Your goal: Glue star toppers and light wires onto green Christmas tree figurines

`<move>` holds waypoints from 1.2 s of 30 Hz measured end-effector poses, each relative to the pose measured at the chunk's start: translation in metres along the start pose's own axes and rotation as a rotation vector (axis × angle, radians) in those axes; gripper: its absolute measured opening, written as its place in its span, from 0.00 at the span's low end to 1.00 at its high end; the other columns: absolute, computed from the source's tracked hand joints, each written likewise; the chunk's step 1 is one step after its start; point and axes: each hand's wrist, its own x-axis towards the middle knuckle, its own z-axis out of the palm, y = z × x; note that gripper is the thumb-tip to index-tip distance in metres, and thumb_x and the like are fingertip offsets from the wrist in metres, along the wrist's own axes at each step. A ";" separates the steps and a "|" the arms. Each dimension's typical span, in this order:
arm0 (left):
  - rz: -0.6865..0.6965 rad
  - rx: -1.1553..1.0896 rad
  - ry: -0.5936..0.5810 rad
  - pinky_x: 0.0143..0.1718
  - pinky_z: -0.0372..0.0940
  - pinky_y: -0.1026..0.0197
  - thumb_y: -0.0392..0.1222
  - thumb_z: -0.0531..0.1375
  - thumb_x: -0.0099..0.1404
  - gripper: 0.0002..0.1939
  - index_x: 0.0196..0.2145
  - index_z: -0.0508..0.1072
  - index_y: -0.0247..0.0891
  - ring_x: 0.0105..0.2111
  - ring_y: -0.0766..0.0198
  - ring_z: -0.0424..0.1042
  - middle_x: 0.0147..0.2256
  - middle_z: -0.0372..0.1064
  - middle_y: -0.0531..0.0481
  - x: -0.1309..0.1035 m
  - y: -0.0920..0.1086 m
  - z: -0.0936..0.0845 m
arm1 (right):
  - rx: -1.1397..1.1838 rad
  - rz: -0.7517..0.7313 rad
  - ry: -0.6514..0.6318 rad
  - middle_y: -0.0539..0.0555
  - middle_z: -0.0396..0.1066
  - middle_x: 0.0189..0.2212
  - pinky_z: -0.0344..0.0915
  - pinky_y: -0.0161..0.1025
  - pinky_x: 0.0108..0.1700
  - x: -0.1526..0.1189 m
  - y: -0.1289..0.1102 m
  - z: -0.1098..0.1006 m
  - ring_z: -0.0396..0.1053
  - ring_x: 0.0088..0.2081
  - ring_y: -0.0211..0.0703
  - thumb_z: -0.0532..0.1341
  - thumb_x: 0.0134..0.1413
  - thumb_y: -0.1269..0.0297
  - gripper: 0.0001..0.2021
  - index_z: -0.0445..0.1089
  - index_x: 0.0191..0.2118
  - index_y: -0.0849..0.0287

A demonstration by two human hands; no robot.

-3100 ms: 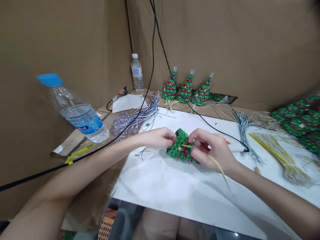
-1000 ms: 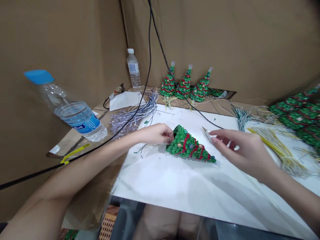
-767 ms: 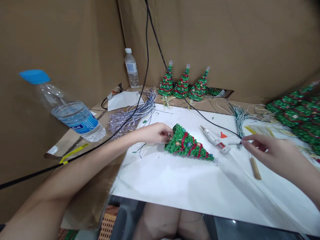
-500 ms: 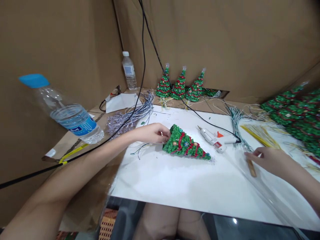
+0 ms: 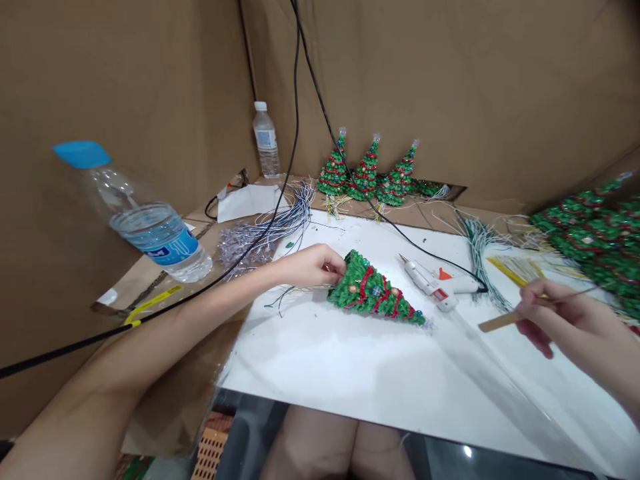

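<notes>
A small green tree (image 5: pixel 377 292) with red garland and baubles lies on its side on the white board (image 5: pixel 320 360), tip pointing right. My left hand (image 5: pixel 320 267) is closed on the base of this tree at its left end. At the right, my right hand (image 5: pixel 560 317) pinches a thin brown stick (image 5: pixel 500 321), raised over the board with its flat end pointing left. A white glue gun (image 5: pixel 433 283) with an orange trigger lies between the tree and my right hand, its nozzle pointing up and left.
Three small trees (image 5: pixel 367 173) stand along the back, larger ones (image 5: pixel 600 233) at the right. Wire bundles (image 5: pixel 300 207) lie back left, green-white wires (image 5: pixel 480 253) right. A large bottle (image 5: pixel 160 233) and a smaller one (image 5: pixel 267 143) stand left. A black cable (image 5: pixel 320 100) hangs across.
My right hand has picked up the brown stick from the board and lifted it, turning it sideways. My left hand stays at the tree's base. The view has shifted slightly.
</notes>
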 end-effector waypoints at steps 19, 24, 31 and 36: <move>0.066 -0.006 0.013 0.25 0.52 0.68 0.27 0.55 0.51 0.08 0.21 0.73 0.31 0.23 0.70 0.58 0.20 0.55 0.56 0.001 -0.007 0.007 | -0.238 -0.760 0.269 0.46 0.63 0.19 0.58 0.35 0.20 0.094 -0.094 0.111 0.59 0.16 0.35 0.51 0.52 0.77 0.11 0.61 0.38 0.53; 0.060 0.003 0.013 0.25 0.51 0.68 0.26 0.54 0.50 0.09 0.22 0.73 0.31 0.23 0.70 0.59 0.20 0.57 0.56 0.001 -0.007 0.007 | -0.237 -0.707 0.272 0.47 0.65 0.19 0.59 0.35 0.20 0.092 -0.089 0.113 0.60 0.16 0.36 0.51 0.50 0.79 0.14 0.62 0.40 0.53; 0.072 0.019 0.033 0.25 0.52 0.68 0.26 0.55 0.51 0.09 0.19 0.70 0.32 0.22 0.71 0.57 0.19 0.54 0.57 0.000 -0.006 0.009 | -0.113 -0.610 0.282 0.48 0.64 0.19 0.60 0.39 0.20 0.082 -0.083 0.103 0.62 0.18 0.39 0.55 0.50 0.76 0.12 0.65 0.37 0.51; 0.078 0.034 0.046 0.25 0.51 0.68 0.25 0.54 0.51 0.09 0.20 0.71 0.32 0.23 0.70 0.57 0.19 0.55 0.57 -0.001 -0.006 0.010 | -0.168 -0.569 0.408 0.43 0.63 0.16 0.56 0.32 0.17 0.105 -0.078 0.126 0.58 0.14 0.32 0.52 0.53 0.77 0.10 0.65 0.33 0.54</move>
